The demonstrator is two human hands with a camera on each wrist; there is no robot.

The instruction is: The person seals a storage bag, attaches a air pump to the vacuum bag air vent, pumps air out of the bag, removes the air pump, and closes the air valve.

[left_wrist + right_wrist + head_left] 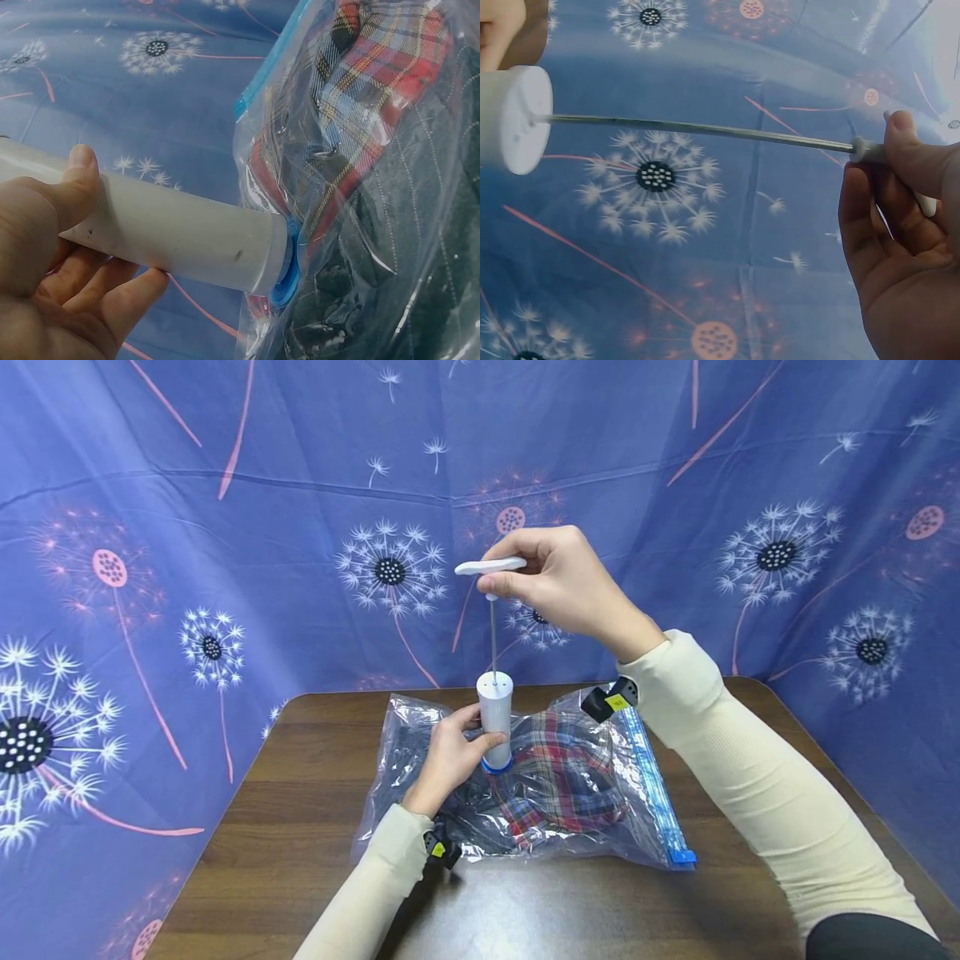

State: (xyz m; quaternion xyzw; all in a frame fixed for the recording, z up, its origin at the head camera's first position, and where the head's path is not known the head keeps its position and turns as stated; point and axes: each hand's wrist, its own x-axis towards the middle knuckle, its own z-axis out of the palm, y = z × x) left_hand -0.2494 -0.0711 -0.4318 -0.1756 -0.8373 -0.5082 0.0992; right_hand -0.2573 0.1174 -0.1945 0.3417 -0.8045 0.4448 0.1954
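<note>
A white hand pump stands upright on a clear vacuum storage bag, its base set on the bag's blue valve. My left hand grips the pump's barrel low down, thumb on one side and fingers on the other. Up above, my right hand holds the white T-shaped handle. The thin metal rod is drawn far out of the barrel's top. Inside the bag lie a red and blue plaid garment and a dark pinstriped one.
The bag lies on a brown wooden table, with a blue zip slider at its right front corner. Behind the table hangs a blue cloth printed with dandelions. A small black camera is strapped to each wrist.
</note>
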